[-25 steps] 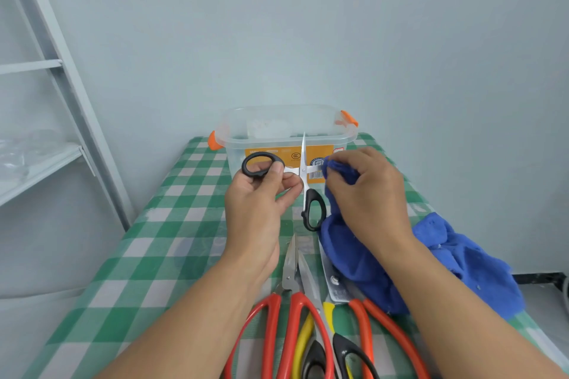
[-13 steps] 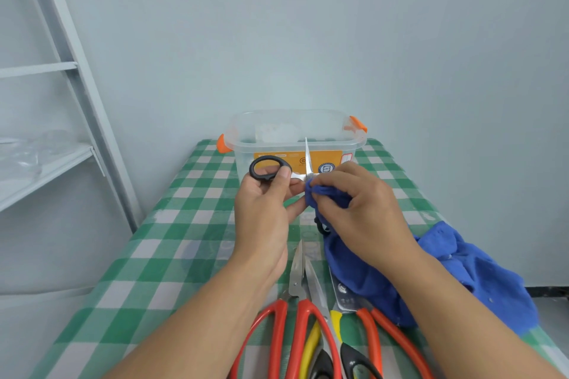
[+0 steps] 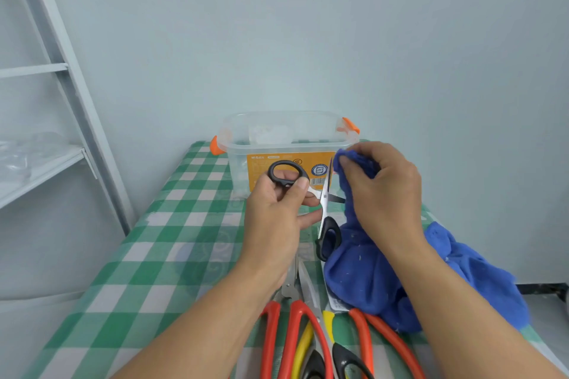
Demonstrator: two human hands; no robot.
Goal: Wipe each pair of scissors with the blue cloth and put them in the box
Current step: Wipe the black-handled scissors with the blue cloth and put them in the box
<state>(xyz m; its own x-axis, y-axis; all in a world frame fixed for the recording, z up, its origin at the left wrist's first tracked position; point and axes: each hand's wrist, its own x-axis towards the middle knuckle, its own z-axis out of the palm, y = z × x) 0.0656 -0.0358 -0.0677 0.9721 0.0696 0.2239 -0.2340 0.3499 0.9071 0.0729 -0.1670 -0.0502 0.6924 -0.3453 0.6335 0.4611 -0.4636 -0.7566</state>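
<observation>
My left hand [image 3: 277, 212] grips one black handle loop of a small pair of black-handled scissors [image 3: 324, 203], which is spread wide open above the table. One blade points up; the other handle loop hangs down. My right hand [image 3: 381, 194] pinches a bunch of the blue cloth [image 3: 363, 274] just right of the upright blade, over the other blade. The rest of the cloth trails down onto the table. The clear plastic box [image 3: 286, 138] with orange clips stands behind, open-topped.
Several more scissors lie at the near edge: a red-handled pair [image 3: 286, 332], a yellow-and-black pair [image 3: 311, 348] and an orange-handled pair [image 3: 369, 335] partly under the cloth. The green checked tablecloth [image 3: 147, 255] covers the table. A grey metal shelf [image 3: 46, 169] stands at left.
My right hand with the cloth has slid from the scissors' pivot out to the right along the blade. The hanging handle loop shows again.
</observation>
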